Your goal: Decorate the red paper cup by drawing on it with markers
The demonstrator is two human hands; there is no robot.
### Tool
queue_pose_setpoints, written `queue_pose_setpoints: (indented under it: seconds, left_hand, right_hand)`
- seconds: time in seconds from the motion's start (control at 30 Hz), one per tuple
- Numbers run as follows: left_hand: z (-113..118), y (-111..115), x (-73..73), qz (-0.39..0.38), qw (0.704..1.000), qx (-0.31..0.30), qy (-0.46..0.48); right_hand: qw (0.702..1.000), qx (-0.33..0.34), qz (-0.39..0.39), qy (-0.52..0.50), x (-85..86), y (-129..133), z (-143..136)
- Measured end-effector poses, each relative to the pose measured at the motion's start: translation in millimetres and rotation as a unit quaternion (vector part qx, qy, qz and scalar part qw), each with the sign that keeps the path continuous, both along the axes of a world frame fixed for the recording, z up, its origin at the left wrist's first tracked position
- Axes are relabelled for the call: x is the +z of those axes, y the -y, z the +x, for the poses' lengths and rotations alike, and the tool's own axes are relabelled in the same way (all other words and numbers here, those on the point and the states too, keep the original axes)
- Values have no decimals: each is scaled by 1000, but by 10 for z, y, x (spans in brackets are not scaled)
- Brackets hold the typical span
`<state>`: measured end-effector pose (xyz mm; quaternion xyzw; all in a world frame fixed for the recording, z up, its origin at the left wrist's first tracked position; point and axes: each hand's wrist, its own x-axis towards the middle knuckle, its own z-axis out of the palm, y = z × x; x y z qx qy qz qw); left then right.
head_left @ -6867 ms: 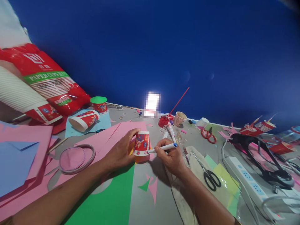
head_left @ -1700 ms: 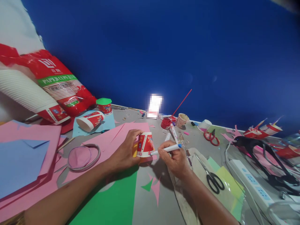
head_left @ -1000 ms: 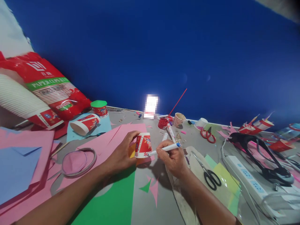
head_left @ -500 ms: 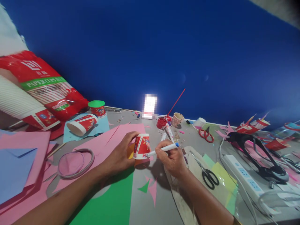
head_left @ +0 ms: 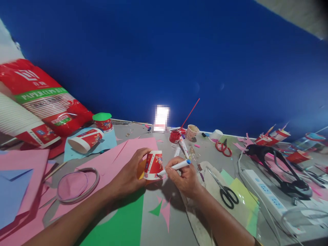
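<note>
My left hand (head_left: 130,172) grips a red paper cup (head_left: 153,163) with a floral print, turned upside down, its white rim at the bottom. A white marker (head_left: 176,166) with a blue end is pinched in my right hand (head_left: 185,179). Its tip meets the cup's side near the lower rim. Beneath my left forearm lie green paper (head_left: 120,218) and pink paper (head_left: 118,152). Small green and pink scraps (head_left: 156,208) rest on the table just below the cup.
At left are a paper-cup bag (head_left: 51,99), a cup lying on its side (head_left: 87,140) and a tape roll (head_left: 96,181). Black-handled scissors (head_left: 229,196), a power strip (head_left: 266,191) and a black headset strap (head_left: 279,171) occupy the right. A lit, blurred screen (head_left: 161,118) stands behind.
The view has shifted slightly, moving the scene a little left and down. The marker tip has moved a little along the cup's lower edge. Both hands keep their holds.
</note>
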<state>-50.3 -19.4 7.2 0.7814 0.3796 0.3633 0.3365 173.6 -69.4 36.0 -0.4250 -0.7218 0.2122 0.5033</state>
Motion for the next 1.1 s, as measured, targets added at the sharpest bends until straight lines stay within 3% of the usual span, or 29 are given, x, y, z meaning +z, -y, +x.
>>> queue_pose_setpoints:
  seconds: [0.33,1.1]
  left_hand:
    - [16,5,9,-24,999,0,26]
    - [38,43,61,-35,998,-31,51]
  right_hand:
    - [1000,-27,0,-8,20,7,11]
    - [1000,3,-8,12,-33,-1,-29]
